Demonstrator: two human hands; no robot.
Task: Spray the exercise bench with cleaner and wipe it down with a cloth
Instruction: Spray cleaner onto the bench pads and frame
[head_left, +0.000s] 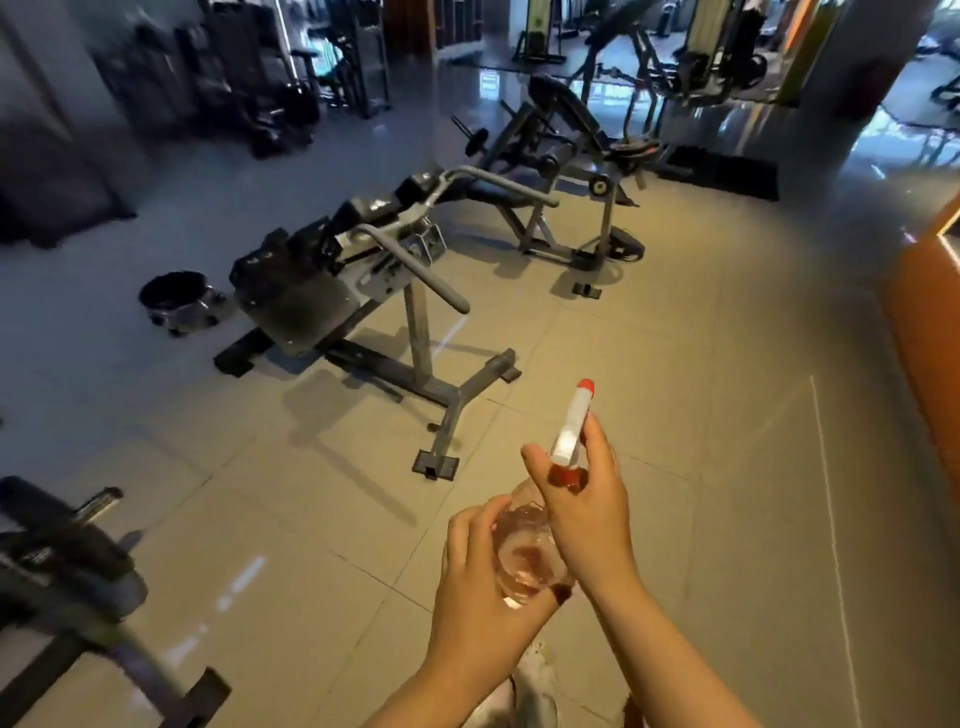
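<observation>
A clear spray bottle (522, 558) with a white and red trigger head sits between both hands in the lower middle of the head view. My left hand (480, 587) grips the bottle's clear body from the left. My right hand (584, 499) grips the red collar and white trigger head, whose red nozzle points up and away. A grey-framed exercise bench (322, 291) with dark pads stands on the floor ahead and to the left, well apart from my hands. A pale cloth (524, 691) shows under my forearms at the bottom edge.
A second bench machine (566, 171) stands further back on the right. A black round bucket on castors (179, 301) sits left of the bench. Dark equipment (62, 561) fills the lower left. An orange wall (930, 332) lines the right. Grey tiled floor (701, 364) lies between me and the bench.
</observation>
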